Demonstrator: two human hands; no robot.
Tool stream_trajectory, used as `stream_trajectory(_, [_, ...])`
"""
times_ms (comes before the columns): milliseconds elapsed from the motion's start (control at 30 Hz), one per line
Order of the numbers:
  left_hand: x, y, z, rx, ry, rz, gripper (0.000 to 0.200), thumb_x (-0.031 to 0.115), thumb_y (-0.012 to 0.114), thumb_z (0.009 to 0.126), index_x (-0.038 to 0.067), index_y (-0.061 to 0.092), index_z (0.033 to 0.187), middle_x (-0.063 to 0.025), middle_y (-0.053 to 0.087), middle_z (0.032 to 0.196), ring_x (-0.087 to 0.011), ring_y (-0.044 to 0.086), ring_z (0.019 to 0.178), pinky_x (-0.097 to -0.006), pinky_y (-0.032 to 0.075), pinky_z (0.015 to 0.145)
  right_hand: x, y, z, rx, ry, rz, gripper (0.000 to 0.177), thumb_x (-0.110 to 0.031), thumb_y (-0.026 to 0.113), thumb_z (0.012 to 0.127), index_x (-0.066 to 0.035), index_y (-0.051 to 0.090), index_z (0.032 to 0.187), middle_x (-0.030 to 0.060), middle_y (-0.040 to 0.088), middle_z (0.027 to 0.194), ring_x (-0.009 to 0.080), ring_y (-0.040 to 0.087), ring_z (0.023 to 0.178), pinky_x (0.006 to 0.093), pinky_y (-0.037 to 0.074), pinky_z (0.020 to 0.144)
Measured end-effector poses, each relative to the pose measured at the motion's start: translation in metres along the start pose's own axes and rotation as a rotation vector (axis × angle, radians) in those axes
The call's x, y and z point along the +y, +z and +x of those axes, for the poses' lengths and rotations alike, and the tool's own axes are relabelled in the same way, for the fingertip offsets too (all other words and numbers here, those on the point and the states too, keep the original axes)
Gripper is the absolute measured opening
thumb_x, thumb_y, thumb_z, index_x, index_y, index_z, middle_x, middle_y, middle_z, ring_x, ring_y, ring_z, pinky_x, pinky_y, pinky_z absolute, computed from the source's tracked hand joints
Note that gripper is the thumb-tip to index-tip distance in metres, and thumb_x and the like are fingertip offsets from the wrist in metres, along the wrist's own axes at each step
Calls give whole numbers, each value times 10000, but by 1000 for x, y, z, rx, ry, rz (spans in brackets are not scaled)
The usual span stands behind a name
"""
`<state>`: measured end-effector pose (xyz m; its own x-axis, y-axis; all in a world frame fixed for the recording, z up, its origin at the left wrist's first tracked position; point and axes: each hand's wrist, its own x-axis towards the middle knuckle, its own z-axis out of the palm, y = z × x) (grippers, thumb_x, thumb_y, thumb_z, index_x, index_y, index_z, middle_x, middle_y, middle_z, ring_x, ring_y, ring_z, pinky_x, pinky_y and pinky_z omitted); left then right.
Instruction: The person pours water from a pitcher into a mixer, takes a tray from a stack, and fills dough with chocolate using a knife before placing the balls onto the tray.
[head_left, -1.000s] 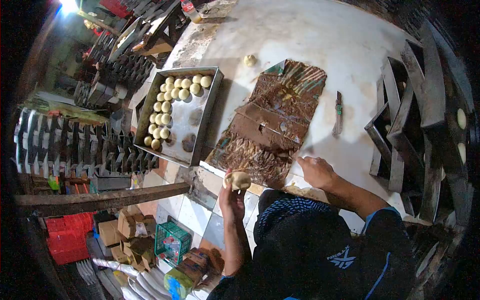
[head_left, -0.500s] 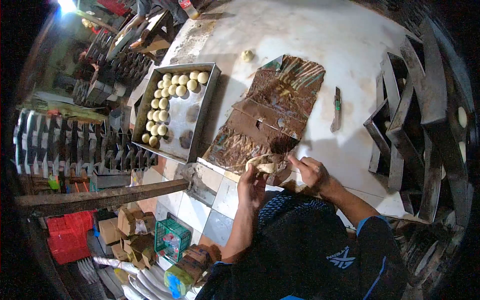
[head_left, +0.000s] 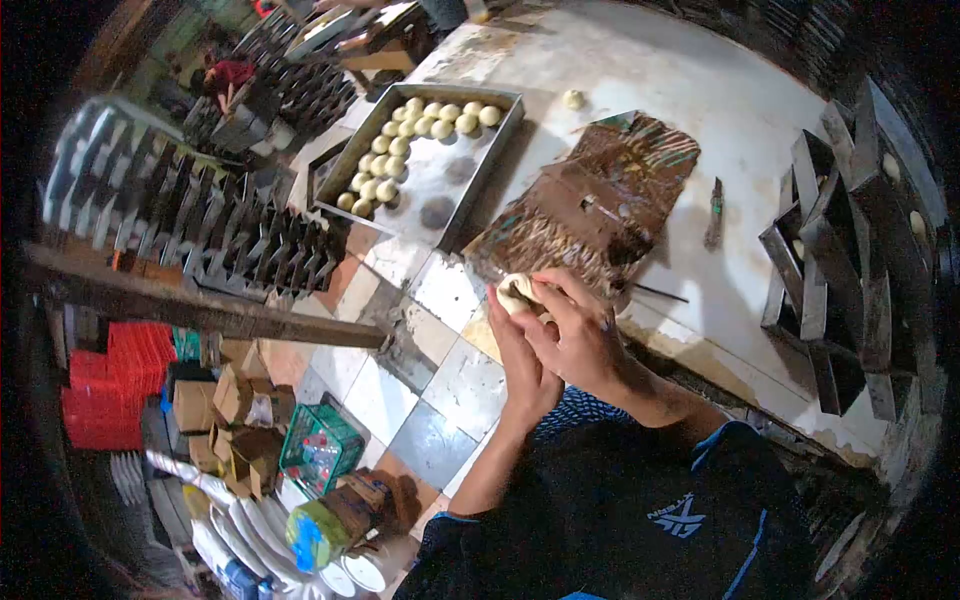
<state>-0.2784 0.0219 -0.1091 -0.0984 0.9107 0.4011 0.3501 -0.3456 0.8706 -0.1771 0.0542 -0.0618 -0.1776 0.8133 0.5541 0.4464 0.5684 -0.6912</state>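
Both hands meet around a piece of pale dough [head_left: 517,292] with dark filling showing in its opening. My left hand [head_left: 522,362] cups it from the left and below, and my right hand [head_left: 580,335] pinches its upper right edge. Just beyond them a sheet smeared with brown paste [head_left: 610,195] lies on the white table [head_left: 690,330]. A thin dark stick [head_left: 660,293] rests at the sheet's lower right. To the upper left stands a metal tray [head_left: 490,165] holding several round dough balls [head_left: 440,129]. One more ball [head_left: 573,99] sits above the sheet.
A knife-like tool [head_left: 716,213] lies right of the sheet. Metal trays [head_left: 830,260] are stacked on the right, more [head_left: 200,200] on the left. A wooden beam [head_left: 200,300], cardboard boxes [head_left: 235,395] and a green crate [head_left: 322,450] are lower left. Another person [head_left: 228,80] is at upper left.
The dough has been lifted off the sheet's near edge, and my right hand has moved left to meet my left hand around it. The camera view has shifted, moving the tray rightward in view.
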Motion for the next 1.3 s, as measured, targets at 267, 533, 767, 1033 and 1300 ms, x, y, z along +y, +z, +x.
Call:
stream_trajectory(267, [17,-121,-69,71,9,-679,590,389,694,828,-10,518,1225,-191,465,1298,-266,513,1122,-392,420,930,-106,1,-27,-215,-99,230,209,-94,732,762,14,649,921,118,638,909,206,641,764,298,509,648])
stream_trajectory(533, [38,-126,-111,229,208,109,487,236,680,827,63,528,1257,-188,564,982,-276,576,880,-370,476,775,-146,7,-67,-253,-75,199,285,-71,753,719,29,646,962,126,624,898,261,644,792,307,531,684])
stream_trajectory(767, [55,-106,-98,-76,-84,-658,563,499,669,753,53,611,1091,-131,425,1099,-224,461,974,-348,398,842,-132,-32,-82,-123,-230,62,328,-112,786,698,3,651,974,103,608,917,237,637,821,312,526,657])
stream_trajectory(1033, [105,9,-63,-180,271,-711,336,417,622,874,92,599,790,-115,380,984,-245,436,899,-439,542,784,-91,-134,-111,70,54,375,268,14,757,682,-6,676,937,156,661,918,232,660,806,326,542,754])
stream_trajectory(1300, [181,162,-50,-462,142,-972,937,476,893,518,139,423,1255,-78,443,1058,-192,476,898,-382,536,709,-38,-258,-143,339,-260,252,297,-62,731,736,10,666,1016,189,653,1033,276,675,902,376,539,801])
